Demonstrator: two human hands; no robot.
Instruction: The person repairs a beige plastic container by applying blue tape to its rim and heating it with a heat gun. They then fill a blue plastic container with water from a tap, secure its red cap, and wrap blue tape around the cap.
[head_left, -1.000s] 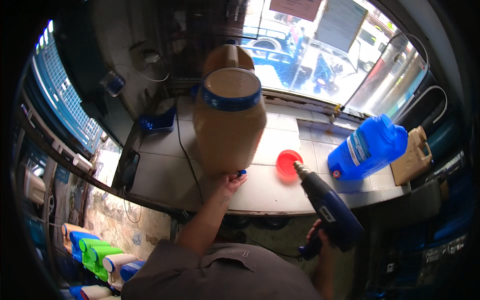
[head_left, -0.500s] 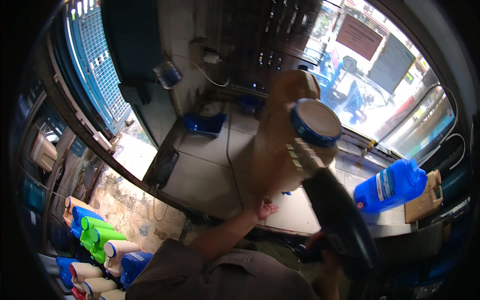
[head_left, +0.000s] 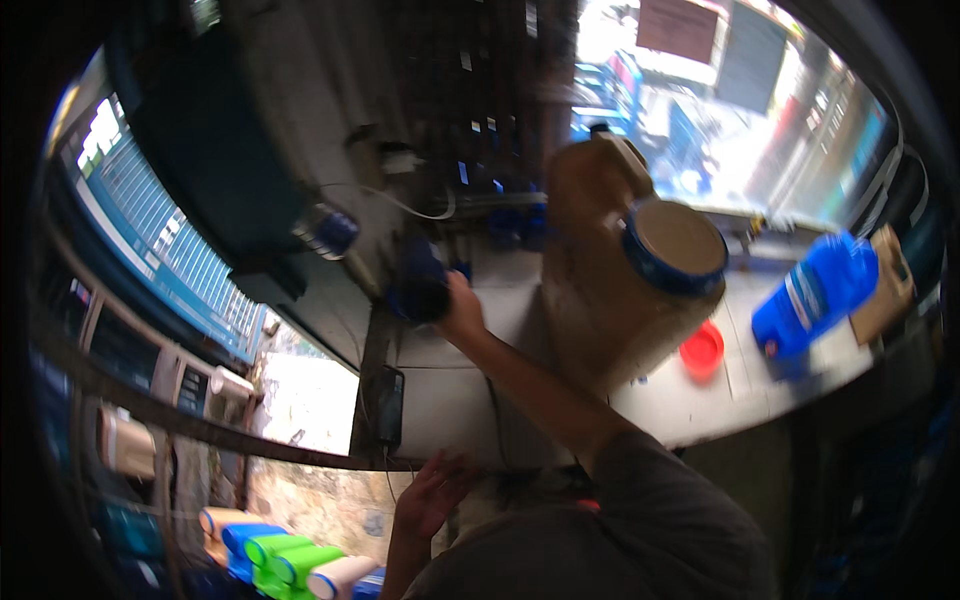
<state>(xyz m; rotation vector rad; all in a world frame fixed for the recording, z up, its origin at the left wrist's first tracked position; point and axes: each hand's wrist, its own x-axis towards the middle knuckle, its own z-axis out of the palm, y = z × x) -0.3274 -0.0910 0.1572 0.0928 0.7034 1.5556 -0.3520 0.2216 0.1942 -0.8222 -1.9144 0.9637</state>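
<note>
My right hand (head_left: 463,313) reaches across to the left side of the tiled counter. Its fingers are closed on a dark heat gun (head_left: 428,297), seen mostly from its rounded back end and blurred, beside the wall where the blue tray lies. My left hand (head_left: 430,492) is held low by the counter's front edge, fingers stretched out, with nothing in it. A large tan jug (head_left: 590,290) with a moulded handle stands just beyond my right forearm. Its wide tan lid (head_left: 680,240) has a blue rim. A round red cap-like piece (head_left: 703,351) lies on the tiles beside the jug.
A blue jug (head_left: 815,295) and a tan jug (head_left: 885,285) stand at the counter's right end. A black adapter-like box (head_left: 390,405) lies by the left edge, near a cable. Several coloured jugs (head_left: 290,560) stand on the floor at lower left. A window is behind.
My right hand has carried the heat gun from the right front, before the tan jug, over to the far left. My left hand has drawn back and left, away from the jug. The view has turned.
</note>
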